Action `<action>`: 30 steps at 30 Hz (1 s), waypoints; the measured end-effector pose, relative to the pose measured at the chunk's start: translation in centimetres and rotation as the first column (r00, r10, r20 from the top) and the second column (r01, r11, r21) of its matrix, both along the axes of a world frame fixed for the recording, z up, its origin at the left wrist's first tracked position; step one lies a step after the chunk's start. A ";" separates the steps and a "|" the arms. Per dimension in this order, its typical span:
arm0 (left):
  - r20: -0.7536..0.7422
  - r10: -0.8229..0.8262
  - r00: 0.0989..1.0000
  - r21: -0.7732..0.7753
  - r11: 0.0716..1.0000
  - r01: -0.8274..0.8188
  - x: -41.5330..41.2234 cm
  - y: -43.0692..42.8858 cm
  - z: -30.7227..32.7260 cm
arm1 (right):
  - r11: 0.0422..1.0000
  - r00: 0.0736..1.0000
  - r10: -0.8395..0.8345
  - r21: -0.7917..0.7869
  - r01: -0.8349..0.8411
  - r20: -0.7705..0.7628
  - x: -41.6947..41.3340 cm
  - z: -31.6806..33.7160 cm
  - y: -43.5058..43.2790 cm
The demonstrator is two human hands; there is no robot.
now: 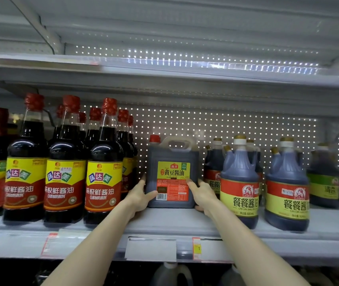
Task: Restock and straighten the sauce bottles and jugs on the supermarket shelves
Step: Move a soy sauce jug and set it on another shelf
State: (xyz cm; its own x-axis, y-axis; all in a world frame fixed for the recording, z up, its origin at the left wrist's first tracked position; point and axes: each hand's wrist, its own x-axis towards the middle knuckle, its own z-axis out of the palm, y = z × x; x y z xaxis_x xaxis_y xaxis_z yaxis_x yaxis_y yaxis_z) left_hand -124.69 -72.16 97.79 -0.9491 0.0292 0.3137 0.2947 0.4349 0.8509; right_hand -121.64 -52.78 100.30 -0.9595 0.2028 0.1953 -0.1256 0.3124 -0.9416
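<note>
A square dark soy sauce jug [172, 162] with a red cap, a moulded handle and a yellow-and-red label stands upright on the grey shelf [164, 221], set back from the front edge. My left hand [140, 196] grips its lower left corner, thumb across the front. My right hand [202, 195] holds its lower right side, fingers on the label. Both forearms reach up from below.
Tall red-capped soy bottles [103, 159] with yellow-red labels crowd the shelf left of the jug. Round-shouldered handled bottles [239, 182] stand to its right, with green-labelled ones [323, 178] further right. Price tags [151, 249] line the shelf edge. More jugs [170, 275] sit on the shelf below.
</note>
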 end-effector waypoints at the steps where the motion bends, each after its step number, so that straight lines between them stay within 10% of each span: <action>1: 0.007 -0.001 1.000 0.000 1.000 0.001 -0.1 0.0 -0.1 | 1.000 1.000 -0.005 0.010 0.005 0.004 0.0 -0.1 0.0; 30: 0.076 0.010 0.997 -0.065 0.998 -0.005 -0.1 -0.1 0.1 | 0.998 1.000 -0.011 0.065 0.009 0.026 0.1 -0.1 0.1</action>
